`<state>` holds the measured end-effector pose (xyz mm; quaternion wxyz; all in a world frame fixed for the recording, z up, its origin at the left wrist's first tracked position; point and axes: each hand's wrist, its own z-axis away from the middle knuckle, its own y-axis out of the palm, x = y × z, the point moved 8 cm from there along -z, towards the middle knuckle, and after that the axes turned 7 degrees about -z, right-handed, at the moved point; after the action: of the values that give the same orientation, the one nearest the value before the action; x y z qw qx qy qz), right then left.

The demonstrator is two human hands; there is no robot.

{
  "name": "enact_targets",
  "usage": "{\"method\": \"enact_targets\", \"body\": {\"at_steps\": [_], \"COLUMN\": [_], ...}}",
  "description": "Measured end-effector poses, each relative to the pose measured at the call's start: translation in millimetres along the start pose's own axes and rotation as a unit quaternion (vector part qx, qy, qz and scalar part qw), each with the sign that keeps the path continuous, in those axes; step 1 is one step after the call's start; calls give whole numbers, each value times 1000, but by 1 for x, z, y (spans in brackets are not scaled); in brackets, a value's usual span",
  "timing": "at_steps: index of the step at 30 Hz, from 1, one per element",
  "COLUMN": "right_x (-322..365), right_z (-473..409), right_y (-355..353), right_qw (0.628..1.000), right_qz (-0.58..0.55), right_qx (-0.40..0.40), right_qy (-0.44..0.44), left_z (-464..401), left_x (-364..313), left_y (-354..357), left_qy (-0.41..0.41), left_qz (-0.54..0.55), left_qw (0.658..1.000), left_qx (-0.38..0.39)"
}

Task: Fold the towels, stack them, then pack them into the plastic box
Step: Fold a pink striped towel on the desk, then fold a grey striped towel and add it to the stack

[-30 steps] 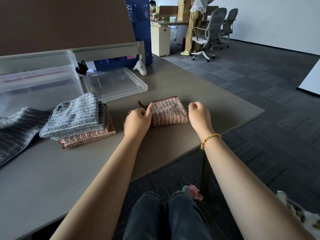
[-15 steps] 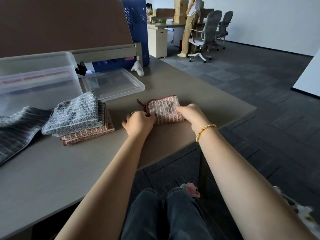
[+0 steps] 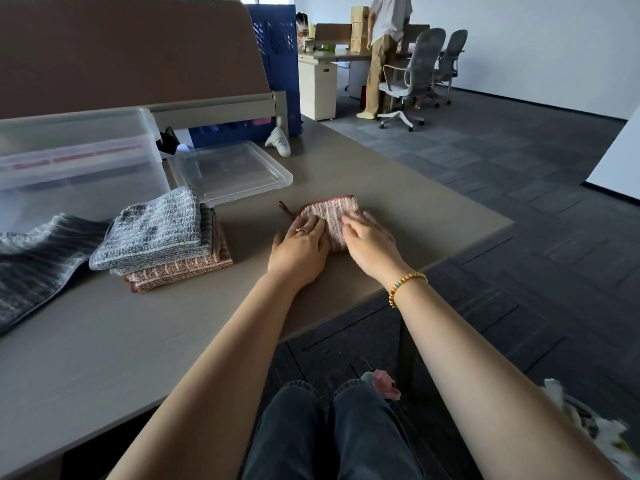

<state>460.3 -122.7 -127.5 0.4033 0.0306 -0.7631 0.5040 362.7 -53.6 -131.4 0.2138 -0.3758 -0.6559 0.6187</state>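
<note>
A small folded pink-and-white striped towel (image 3: 330, 211) lies on the table near its right edge. My left hand (image 3: 300, 244) rests flat on its left part and my right hand (image 3: 367, 237) lies flat on its right part, fingers spread, both pressing down. To the left stands a stack of folded towels (image 3: 162, 237), grey on top and pink-brown at the bottom. A dark grey unfolded towel (image 3: 34, 261) lies at the far left. The clear plastic box (image 3: 76, 161) stands behind the stack, and its lid (image 3: 230, 169) lies flat beside it.
The table edge (image 3: 450, 252) runs close to the right of my hands. A brown partition (image 3: 128, 53) and a blue crate (image 3: 277, 39) stand behind the table. A small white object (image 3: 278, 142) lies by the lid. A person stands by office chairs (image 3: 412, 71) far back.
Both hands have moved from gripping the pink towel's sides to lying flat on top of it with fingers spread. The towel stays in the same place.
</note>
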Motion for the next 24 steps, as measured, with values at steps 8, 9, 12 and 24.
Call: {"method": "enact_targets", "body": {"at_steps": [8, 9, 12, 24], "right_x": [37, 43, 53, 97], "right_z": [-3, -4, -7, 18], "right_y": [43, 48, 54, 43], "right_qw": [990, 989, 988, 977], "right_qz": [30, 22, 48, -130], "right_qx": [123, 129, 126, -93], "right_qy": [-56, -64, -78, -141], "left_z": [25, 29, 32, 111], "left_x": [49, 54, 46, 70], "left_y": [-14, -22, -37, -88], "left_qy": [-117, -134, -107, -32], "left_qz": [-53, -63, -100, -41], "left_qw": [991, 988, 982, 956], "left_qx": [-20, -47, -116, -289]}}
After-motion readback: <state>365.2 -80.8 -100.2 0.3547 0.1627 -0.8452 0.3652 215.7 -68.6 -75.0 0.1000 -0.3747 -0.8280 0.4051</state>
